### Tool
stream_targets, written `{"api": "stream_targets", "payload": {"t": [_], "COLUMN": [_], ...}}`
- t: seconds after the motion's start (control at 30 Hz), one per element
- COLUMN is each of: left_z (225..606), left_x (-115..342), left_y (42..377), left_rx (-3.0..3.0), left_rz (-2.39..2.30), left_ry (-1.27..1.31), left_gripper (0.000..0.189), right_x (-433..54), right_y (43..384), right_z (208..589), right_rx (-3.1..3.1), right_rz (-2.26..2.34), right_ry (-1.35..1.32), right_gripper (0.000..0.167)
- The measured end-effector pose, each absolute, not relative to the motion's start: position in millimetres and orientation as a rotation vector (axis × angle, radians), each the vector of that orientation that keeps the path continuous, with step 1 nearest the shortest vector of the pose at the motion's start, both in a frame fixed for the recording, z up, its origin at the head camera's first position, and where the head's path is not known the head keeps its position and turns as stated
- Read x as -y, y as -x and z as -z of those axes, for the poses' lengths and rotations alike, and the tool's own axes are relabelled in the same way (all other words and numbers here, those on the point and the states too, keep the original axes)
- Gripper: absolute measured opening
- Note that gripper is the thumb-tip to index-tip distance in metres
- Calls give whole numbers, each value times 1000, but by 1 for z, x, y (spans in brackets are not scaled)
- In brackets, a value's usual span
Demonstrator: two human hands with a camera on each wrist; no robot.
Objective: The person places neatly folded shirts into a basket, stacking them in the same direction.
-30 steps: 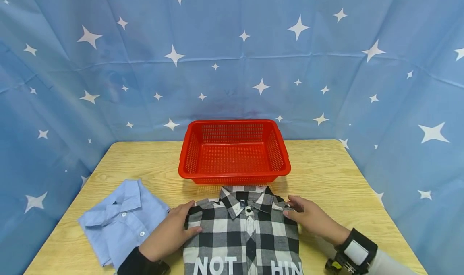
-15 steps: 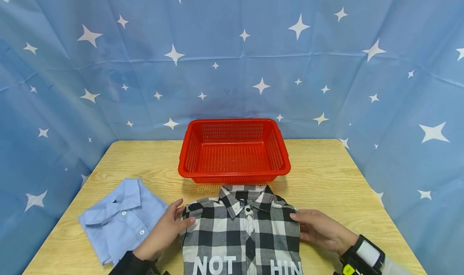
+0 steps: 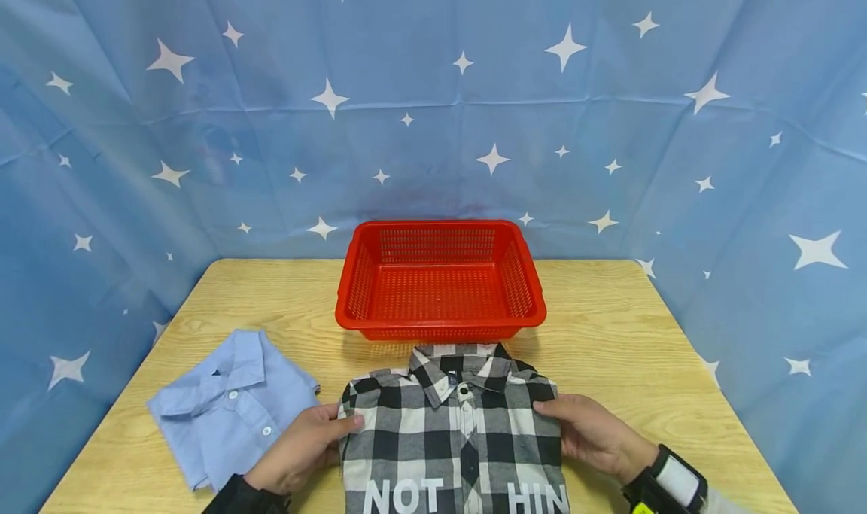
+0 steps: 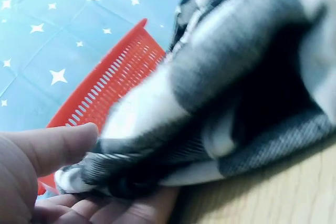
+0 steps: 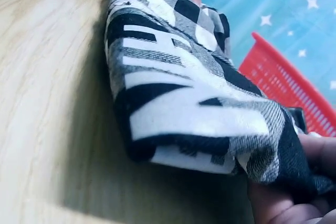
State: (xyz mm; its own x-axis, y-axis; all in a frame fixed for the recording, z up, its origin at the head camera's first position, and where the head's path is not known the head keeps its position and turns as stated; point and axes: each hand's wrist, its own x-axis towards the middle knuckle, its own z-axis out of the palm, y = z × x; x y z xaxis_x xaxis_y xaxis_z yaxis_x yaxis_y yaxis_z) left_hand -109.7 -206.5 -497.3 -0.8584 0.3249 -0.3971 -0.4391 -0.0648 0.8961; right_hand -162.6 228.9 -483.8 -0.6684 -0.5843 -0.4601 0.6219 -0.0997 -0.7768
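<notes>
Starry blue cloth point(image 3: 406, 47) hung behind a wood-grain table point(image 3: 623, 333). Leftmost lay a folded blue shirt point(image 3: 233, 409); next, the left hand point(image 3: 305, 442) pinched one side of a folded plaid shirt point(image 3: 447, 431), thumb uppermost. Its collar sat just before a red basket point(image 3: 440, 323). The right hand point(image 3: 601, 436) pinched the opposite side. The step seemed a two-handed lift; the next move called for level, even tension.

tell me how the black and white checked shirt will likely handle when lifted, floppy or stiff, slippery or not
The checked button-up shirt will probably sag in the middle: its folded layers gape in the left wrist view. It seems unlikely to slip, since the left hand and right hand each pinch a side edge.
</notes>
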Motion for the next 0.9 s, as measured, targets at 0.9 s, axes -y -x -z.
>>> {"api": "stream_targets", "payload": {"t": [0.9], "left_z": [399], "left_x": [200], "left_y": [103], "left_rx": [-2029], "left_rz": [-1868], "left_ry": [-49], "left_gripper": [14], "right_x": [-230], "right_y": [150], "right_z": [408], "right_rx": [-1468], "right_rz": [1819], "right_ry": [256], "right_gripper": [22]}}
